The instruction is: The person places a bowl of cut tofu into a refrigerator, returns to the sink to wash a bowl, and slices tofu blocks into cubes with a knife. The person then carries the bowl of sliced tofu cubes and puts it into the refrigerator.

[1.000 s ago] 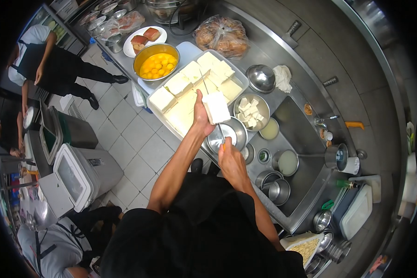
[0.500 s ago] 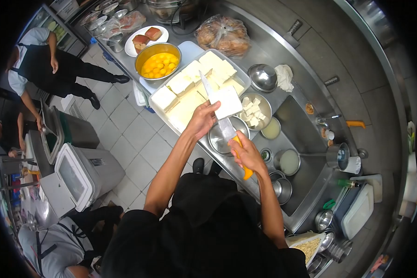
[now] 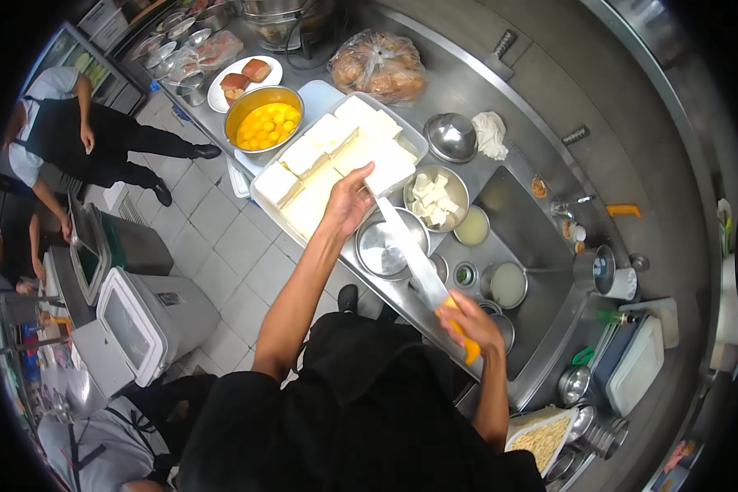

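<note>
A white block of tofu (image 3: pixel 388 170) rests on the fingers of my left hand (image 3: pixel 351 201), thumb along its near side. It is held above the edge of a plastic tub (image 3: pixel 264 195) filled with larger tofu slabs (image 3: pixel 330 164). My right hand (image 3: pixel 472 321) is closed around the yellow handle of a long knife (image 3: pixel 412 250). The blade points up and left, its tip close to the held block; whether they touch I cannot tell. Beneath the blade stands a round metal bowl (image 3: pixel 377 246). Right of the block, another metal bowl (image 3: pixel 466 187) contains cut tofu cubes (image 3: pixel 435 201).
Behind the tub are a bowl of egg yolks (image 3: pixel 266 125), a plate of meat (image 3: pixel 244 82) and a bagged bundle (image 3: pixel 377 70). To the right lie a steel sink (image 3: pixel 533 246) and bowls of cloudy liquid (image 3: pixel 508 285). Other people (image 3: pixel 82 131) stand at left.
The knife has drawn back toward the lower right, out from beside the tofu block, so more blade shows. My right hand moved right and down. The view has shifted slightly.
</note>
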`<state>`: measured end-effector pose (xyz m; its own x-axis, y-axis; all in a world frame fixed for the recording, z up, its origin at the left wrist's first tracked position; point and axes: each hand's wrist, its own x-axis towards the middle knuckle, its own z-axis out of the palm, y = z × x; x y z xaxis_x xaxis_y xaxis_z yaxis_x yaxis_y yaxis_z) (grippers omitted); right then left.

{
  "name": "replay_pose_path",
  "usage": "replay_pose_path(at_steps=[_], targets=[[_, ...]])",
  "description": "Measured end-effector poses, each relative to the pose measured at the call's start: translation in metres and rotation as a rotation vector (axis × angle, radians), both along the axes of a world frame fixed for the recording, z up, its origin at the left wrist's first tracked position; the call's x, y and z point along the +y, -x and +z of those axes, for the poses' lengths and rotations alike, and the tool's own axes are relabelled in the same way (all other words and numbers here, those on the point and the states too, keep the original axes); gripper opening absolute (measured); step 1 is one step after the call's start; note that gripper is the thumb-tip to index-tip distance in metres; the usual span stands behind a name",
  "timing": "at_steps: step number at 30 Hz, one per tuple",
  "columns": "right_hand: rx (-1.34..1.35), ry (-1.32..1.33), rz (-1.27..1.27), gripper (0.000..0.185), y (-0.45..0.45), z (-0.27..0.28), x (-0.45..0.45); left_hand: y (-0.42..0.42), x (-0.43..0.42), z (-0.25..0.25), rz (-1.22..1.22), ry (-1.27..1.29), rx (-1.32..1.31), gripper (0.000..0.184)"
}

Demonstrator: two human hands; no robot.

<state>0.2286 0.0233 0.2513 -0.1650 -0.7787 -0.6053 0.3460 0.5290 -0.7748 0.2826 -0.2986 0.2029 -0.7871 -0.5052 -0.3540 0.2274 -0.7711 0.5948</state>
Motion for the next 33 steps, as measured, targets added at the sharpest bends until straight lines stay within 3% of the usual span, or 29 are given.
replay_pose_path(at_steps=[6,9,11,12,14,19,33], targets=[[-0.089,-0.02,-0.113,0.016,0.006,0.016,0.074,-0.002,-0.01,-0.008,0.065,-0.138,0.247,0.054],[0.385,0.005,-0.277,0.014,-0.013,0.019,0.03,-0.007,0.009,-0.003,0.053,-0.053,0.16,0.065],[0.81,-0.001,-0.261,0.016,-0.026,0.021,-0.009,-0.006,0.02,0.005,0.024,-0.25,0.182,0.075],[0.858,0.042,-0.229,0.018,-0.028,0.019,-0.025,-0.003,0.025,0.003,0.033,-0.247,0.181,0.075],[0.904,0.093,-0.184,0.021,-0.031,0.012,-0.048,0.004,0.036,-0.004,0.075,-0.242,0.101,0.096],[1.083,0.221,-0.134,0.029,-0.037,-0.017,-0.068,0.008,0.054,-0.005,0.125,-0.227,-0.027,0.073],[1.143,0.186,-0.11,0.03,-0.039,-0.023,-0.079,0.01,0.057,-0.002,0.161,-0.177,-0.006,0.067]])
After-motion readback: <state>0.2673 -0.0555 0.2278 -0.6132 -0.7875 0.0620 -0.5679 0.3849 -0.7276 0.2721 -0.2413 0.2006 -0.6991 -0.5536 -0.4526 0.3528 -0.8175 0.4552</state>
